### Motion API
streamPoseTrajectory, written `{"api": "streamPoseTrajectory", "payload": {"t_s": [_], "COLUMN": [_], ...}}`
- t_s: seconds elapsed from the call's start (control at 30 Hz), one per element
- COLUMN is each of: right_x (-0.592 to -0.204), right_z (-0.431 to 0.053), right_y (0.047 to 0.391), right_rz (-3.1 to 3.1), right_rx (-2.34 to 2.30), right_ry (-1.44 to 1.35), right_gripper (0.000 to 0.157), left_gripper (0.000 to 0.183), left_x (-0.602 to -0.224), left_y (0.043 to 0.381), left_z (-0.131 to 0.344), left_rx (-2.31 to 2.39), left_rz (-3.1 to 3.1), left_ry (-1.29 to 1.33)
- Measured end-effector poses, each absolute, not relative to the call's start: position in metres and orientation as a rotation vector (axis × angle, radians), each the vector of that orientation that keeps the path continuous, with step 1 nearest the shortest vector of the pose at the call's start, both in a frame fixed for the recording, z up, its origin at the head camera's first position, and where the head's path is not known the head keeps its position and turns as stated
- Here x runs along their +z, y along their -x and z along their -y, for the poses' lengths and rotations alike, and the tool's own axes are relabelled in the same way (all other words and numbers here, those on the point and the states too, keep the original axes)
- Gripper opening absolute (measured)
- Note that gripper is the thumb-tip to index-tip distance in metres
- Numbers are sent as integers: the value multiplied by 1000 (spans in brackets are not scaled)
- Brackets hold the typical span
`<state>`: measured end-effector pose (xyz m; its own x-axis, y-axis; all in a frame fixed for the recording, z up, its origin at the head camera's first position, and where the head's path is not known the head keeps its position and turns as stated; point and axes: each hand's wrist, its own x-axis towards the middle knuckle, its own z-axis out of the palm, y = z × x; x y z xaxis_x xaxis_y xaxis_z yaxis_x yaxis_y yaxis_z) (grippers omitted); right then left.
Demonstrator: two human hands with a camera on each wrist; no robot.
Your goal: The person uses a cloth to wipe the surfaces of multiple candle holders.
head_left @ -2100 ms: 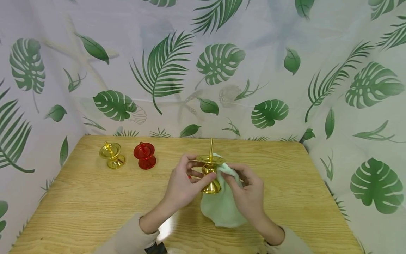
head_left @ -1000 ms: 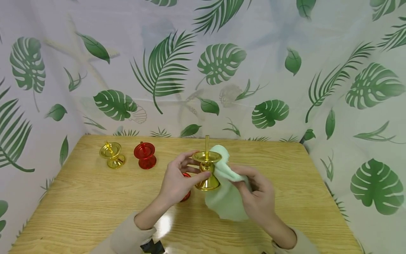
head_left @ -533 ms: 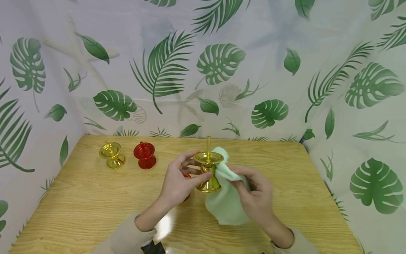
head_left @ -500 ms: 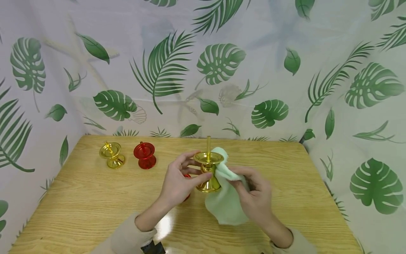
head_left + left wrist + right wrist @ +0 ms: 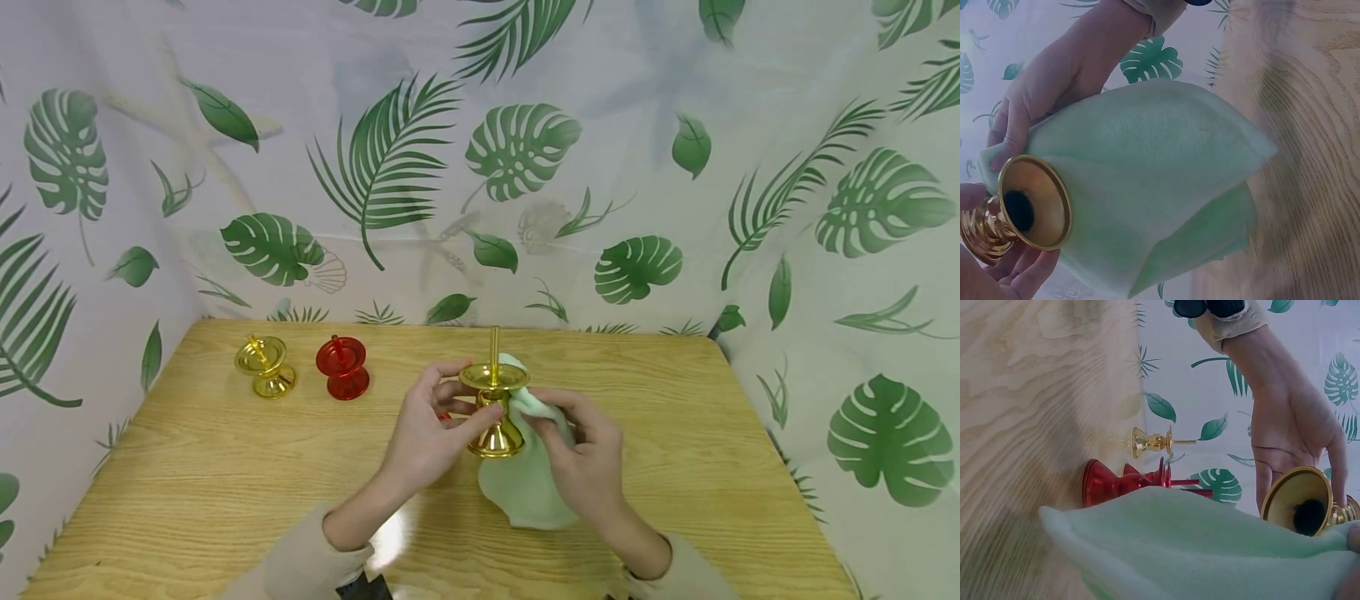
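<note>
My left hand [image 5: 420,437] holds a shiny gold candle holder [image 5: 501,440] upright above the table, thumb on the near side of its stem. A thin tube rises from its dish, and in the left wrist view its hollow base shows a dark patch inside. Between thumb and fingers, my right hand [image 5: 588,454] pinches a pale green cloth [image 5: 528,492] against the holder's right side, under the dish. Most of the cloth hangs down below. A red candle holder [image 5: 1102,483] stands behind my left hand, nearly hidden in the head view.
At the back left of the wooden table [image 5: 247,483] stand another gold candle holder [image 5: 274,382] and a red candle holder [image 5: 347,385]. Leaf-printed fabric [image 5: 420,50] hangs behind the table and along both sides.
Over the last half second my right hand has moved left with the cloth, closer in to the gold candle holder. The holder has dipped slightly, and my left hand keeps its hold.
</note>
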<state>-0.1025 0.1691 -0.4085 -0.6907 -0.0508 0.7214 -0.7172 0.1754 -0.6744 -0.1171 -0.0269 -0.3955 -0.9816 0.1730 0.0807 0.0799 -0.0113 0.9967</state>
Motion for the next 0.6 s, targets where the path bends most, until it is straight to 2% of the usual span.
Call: {"api": "streamPoseTrajectory", "payload": {"t_s": [0.27,0.47,0.6], "right_x": [-413,-416,-417], "right_z": [-170,-169,-169], "right_y": [106,108,109], "right_rz": [1902,1821,1765], "right_rx": [1583,1611,1576], "right_ry": [-689,-797,-878], "right_gripper": [28,17,11], "left_gripper": [65,47,45], "left_x": [-393,-391,-391], "left_y": [116,117,117], "left_z": [29,29,30], "left_rx": [2204,2188,2198], "left_rz": [-2137,-2163,-2121], "left_ry": [-247,-222,-188]}}
